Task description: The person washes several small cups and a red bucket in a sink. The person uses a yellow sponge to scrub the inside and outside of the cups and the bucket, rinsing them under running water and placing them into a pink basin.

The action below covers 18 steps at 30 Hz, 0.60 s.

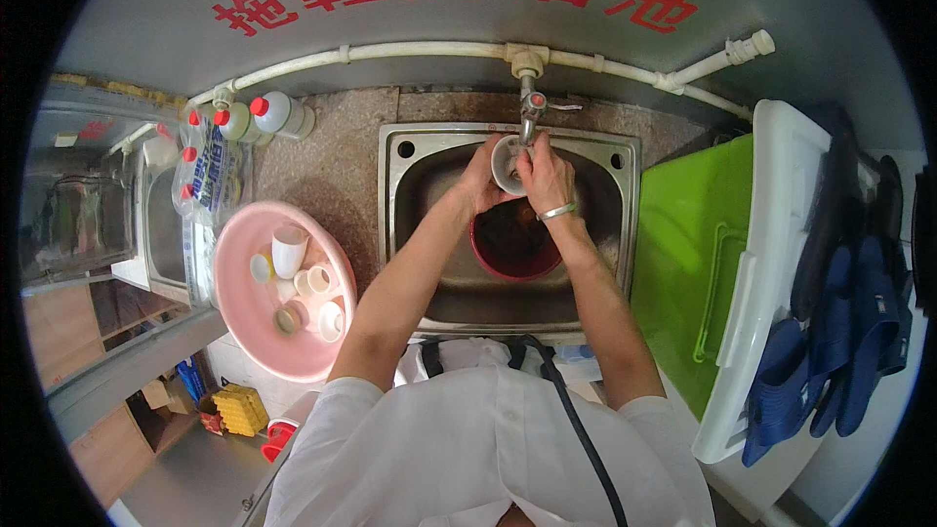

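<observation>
My left hand (479, 179) is wrapped round the left side of a white cup (502, 158), held with its mouth turned up just below the metal tap (532, 105). At the cup's right side is my right hand (549, 179), closed on the rim, its fingers reaching partly into the mouth. Exactly what those fingertips touch is hidden. Beneath both hands, in the steel sink (444, 303), sits a dark red basin (517, 271) with dark contents that I cannot make out.
Left of the sink stands a pink tub (232, 278) holding several white cups and containers. Bottles with red caps (283, 114) stand behind it. A green and white bin (698, 234) is close on the right, with blue slippers (830, 332) beyond. A white pipe (420, 51) runs along the wall.
</observation>
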Available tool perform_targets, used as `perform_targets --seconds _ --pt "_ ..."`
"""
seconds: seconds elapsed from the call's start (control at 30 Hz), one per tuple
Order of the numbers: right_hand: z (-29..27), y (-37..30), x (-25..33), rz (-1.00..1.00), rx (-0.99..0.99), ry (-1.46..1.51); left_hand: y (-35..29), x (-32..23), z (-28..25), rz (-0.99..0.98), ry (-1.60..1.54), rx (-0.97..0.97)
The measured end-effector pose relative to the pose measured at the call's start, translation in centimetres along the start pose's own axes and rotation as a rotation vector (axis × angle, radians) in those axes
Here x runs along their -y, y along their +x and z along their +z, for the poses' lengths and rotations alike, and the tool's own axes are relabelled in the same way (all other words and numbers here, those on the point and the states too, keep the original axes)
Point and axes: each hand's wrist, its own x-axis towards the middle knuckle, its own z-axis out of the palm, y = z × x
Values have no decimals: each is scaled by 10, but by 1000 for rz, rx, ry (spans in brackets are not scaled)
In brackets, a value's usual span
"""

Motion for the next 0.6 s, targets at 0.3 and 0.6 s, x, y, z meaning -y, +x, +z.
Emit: perform_targets --seconds 0.3,0.6 --pt "62 -30 -30 438 -80 508 10 10 9 434 185 -412" --pt "3 7 -4 -131 250 9 -9 0 -4 3 135 -162"
